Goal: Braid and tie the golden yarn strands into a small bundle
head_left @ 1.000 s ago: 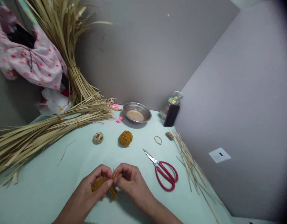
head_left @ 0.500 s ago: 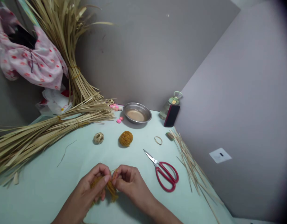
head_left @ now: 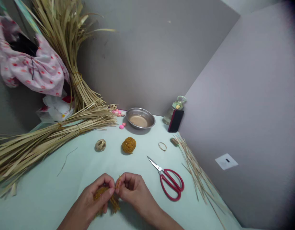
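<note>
Both my hands meet low in the middle of the pale green table (head_left: 66, 179). My left hand (head_left: 94, 198) is closed around a small mustard-yellow yarn bundle (head_left: 113, 201). My right hand (head_left: 132, 190) pinches a strand of the same bundle at its top, fingertips touching those of the left. Loose yarn ends hang below the fingers. A ball of the same mustard yarn (head_left: 128, 145) lies further back on the table.
Red-handled scissors (head_left: 170, 182) lie right of my hands. A small woven straw ball (head_left: 100, 145), a ring (head_left: 162, 146), a metal bowl (head_left: 140, 118), pink beads (head_left: 121, 126), a bottle with a phone (head_left: 175, 120), thin strips (head_left: 195, 166) and big straw bundles (head_left: 42, 140) surround the work area.
My hands stay together on the yarn bundle, fingers shifting slightly. The view has tilted a little, so everything sits slightly lower in the picture.
</note>
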{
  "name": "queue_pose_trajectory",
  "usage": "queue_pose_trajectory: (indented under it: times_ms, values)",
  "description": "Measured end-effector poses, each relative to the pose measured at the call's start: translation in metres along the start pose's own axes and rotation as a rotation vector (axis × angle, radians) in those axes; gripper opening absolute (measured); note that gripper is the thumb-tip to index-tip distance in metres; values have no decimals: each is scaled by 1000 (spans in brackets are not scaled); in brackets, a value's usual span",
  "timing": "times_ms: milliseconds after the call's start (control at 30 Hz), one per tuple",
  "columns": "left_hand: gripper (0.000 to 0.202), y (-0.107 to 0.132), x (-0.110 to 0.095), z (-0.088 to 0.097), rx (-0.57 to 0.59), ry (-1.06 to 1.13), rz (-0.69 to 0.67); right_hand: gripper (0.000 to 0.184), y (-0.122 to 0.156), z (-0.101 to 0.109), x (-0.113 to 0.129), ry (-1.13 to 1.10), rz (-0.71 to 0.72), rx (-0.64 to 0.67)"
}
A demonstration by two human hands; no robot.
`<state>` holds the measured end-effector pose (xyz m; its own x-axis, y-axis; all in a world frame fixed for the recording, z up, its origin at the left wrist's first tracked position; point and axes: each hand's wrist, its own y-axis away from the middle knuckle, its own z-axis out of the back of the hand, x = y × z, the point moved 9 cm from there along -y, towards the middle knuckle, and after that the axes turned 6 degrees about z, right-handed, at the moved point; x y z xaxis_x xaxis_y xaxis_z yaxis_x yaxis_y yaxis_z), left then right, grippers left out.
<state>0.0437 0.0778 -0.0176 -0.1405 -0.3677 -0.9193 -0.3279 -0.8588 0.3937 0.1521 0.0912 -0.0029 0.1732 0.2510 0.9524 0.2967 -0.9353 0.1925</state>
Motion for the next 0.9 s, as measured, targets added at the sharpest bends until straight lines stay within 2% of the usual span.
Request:
queue_pose_trajectory:
  times_ms: [133, 433, 600, 700, 900]
  values:
    - [36, -2, 4, 2, -3, 84, 27, 21, -1, -1, -5, 1, -13, 12]
    - [31, 4, -9, -2, 26, 311, 13, 21, 1, -4, -6, 13, -13, 37]
    - [28, 6, -9, 4, -31, 288, 8, 17, 0, -5, 2, -14, 30, 29]
    - [28, 4, -5, 5, -47, 262, 6, 22, -1, 0, 7, -32, 47, -25]
    - [33, -1, 0, -5, 43, 195, -13, 39, 0, 2, 10, -43, 64, -41]
